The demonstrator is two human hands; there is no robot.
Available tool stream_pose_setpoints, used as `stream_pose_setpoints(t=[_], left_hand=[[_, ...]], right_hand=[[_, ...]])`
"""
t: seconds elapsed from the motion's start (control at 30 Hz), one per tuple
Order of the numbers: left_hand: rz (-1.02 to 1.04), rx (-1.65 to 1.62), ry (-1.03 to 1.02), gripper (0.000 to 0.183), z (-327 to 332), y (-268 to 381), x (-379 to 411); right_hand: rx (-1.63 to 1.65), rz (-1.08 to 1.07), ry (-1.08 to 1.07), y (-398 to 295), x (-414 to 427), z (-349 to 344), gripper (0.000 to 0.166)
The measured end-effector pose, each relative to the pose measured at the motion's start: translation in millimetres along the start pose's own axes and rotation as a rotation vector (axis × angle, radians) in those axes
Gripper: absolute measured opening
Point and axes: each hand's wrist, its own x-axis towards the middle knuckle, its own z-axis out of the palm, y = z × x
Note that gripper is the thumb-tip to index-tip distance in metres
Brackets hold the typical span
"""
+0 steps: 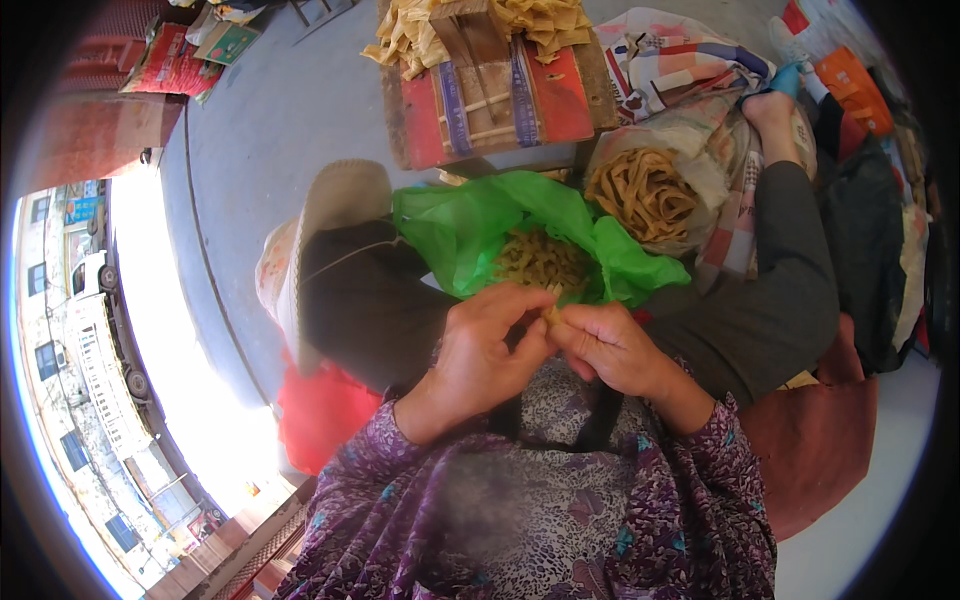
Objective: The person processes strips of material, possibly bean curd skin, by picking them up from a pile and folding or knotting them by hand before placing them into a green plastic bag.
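My left hand [480,360] and my right hand [613,346] meet in front of my lap, fingertips pinched together. Between them is a small pale-yellow folded strip [553,309], mostly covered by the fingers. Just beyond, an open green plastic bag [480,217] lies across my lap, holding many small yellowish-brown pieces [544,259] that look knotted or folded. To its right stands a clear plastic bag [705,169] with long, curled tan strips [643,196] inside.
A low wooden stand [416,124] ahead carries a wooden block [469,34], purple straps [527,94] and pale-yellow sheets [409,34]. A brimmed hat [341,195] rests over my left knee. Patterned cloth sacks [675,64] and an orange bag [855,90] lie at right.
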Motion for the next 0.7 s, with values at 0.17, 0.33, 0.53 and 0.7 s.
stream_pose_setpoints(t=[0.17, 0.33, 0.53, 0.7], left_hand=[[0.140, 0.065, 0.036, 0.022, -1.5, 0.4, -3.8], [0.300, 0.299, 0.201, 0.023, -26.3, -26.3, 0.8], [0.172, 0.085, -0.039, 0.037, -38.3, 4.7, 6.1], [0.249, 0.039, -0.246, 0.043, -27.4, 6.0, 7.2]], right_hand=[[0.163, 0.070, -0.126, 4.8, -6.4, 0.9, 0.030], [0.292, 0.256, -0.332, -6.0, -17.5, -1.4, 0.034], [0.460, 0.208, -0.209, 4.6, -12.5, -14.0, 0.040], [0.366, 0.264, -0.275, 3.4, -6.2, -15.6, 0.038]])
